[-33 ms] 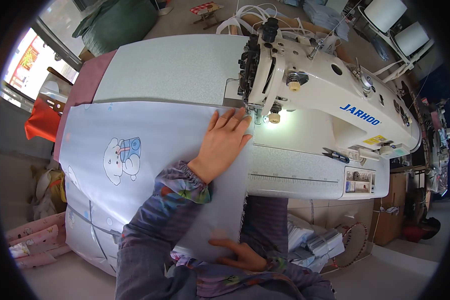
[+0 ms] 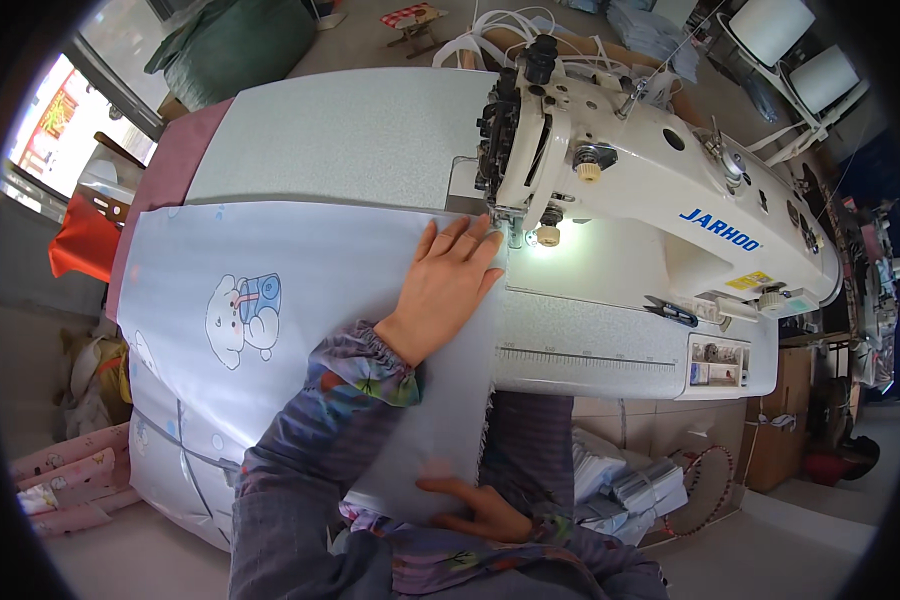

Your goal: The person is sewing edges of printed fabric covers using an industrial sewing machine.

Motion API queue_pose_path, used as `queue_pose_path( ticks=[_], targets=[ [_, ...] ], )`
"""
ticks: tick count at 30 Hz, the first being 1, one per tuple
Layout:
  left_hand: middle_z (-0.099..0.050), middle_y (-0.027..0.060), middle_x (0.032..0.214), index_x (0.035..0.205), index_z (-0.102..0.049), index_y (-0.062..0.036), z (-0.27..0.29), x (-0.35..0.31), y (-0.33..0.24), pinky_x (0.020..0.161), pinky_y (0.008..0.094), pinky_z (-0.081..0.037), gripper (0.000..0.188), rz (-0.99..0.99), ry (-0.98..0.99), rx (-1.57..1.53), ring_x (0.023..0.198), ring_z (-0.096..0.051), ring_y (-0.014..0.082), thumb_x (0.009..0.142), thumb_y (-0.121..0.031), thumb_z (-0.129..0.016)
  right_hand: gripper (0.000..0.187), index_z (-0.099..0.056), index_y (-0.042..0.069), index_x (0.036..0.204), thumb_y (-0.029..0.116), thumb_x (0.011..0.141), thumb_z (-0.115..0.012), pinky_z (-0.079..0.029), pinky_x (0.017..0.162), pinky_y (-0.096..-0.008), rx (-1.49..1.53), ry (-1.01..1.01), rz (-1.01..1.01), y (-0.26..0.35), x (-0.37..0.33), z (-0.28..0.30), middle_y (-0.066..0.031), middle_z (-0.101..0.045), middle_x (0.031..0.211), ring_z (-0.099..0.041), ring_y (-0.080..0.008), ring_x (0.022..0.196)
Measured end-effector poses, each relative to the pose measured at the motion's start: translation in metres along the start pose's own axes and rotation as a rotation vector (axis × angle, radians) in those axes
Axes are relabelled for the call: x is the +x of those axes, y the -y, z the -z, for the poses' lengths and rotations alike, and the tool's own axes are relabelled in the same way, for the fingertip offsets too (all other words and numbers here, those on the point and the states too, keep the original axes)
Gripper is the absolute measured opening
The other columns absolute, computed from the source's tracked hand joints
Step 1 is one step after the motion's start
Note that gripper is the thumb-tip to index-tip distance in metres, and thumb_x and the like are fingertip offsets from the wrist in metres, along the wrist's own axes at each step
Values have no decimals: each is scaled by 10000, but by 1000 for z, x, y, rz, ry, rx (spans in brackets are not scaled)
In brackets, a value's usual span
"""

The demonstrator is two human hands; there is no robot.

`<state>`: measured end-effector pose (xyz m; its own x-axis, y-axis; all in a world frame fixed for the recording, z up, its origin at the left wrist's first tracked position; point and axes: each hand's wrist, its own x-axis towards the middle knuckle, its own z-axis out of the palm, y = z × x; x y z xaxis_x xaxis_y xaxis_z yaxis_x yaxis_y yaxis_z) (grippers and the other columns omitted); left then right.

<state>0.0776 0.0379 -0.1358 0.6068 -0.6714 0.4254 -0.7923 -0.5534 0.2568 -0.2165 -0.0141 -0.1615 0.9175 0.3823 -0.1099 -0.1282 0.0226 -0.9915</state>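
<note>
A pale grey-lilac fabric sheet (image 2: 340, 270), printed with a white puppy and a blue cup, covers the left of the sewing table. My left hand (image 2: 440, 290) lies flat on its right part, fingers stretched toward the presser foot (image 2: 515, 232) of a white sewing machine (image 2: 660, 170). The fabric's far right corner is beside the foot. Close to my body, my right hand (image 2: 485, 512) holds the near end of the fabric between thumb and fingers; some fingers are hidden. A frayed edge runs down the fabric's right side.
Thread snips (image 2: 672, 311) lie on the table below the machine arm, near a small inset tray (image 2: 718, 362) with bobbins. Thread cones (image 2: 770, 30) stand at the back right. Packed plastic bundles (image 2: 645, 488) lie below the table, and a green sack (image 2: 235, 50) stands behind it.
</note>
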Motion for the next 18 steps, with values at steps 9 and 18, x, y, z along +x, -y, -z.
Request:
queue_pose_path(
  ticks=[9, 18],
  targets=[
    [-574, 134, 1147, 1149, -643, -65, 7, 11, 5, 1059, 515, -444, 314, -10, -88, -128, 1118, -570, 330, 885, -213, -725, 525, -486, 84, 1465, 93, 974, -670, -517, 930, -310, 106, -10, -310, 13, 0, 4, -137, -601, 1385, -641, -182, 1155],
    [-547, 111, 1281, 1267, -630, -89, 40, -46, -26, 1054, 525, -460, 443, -21, 76, -36, 1246, -537, 339, 861, -226, -744, 492, -481, 75, 1455, 47, 983, -615, -509, 918, -318, 10, -285, -27, 11, 26, 17, -175, -602, 1364, -638, -233, 1175]
  ],
)
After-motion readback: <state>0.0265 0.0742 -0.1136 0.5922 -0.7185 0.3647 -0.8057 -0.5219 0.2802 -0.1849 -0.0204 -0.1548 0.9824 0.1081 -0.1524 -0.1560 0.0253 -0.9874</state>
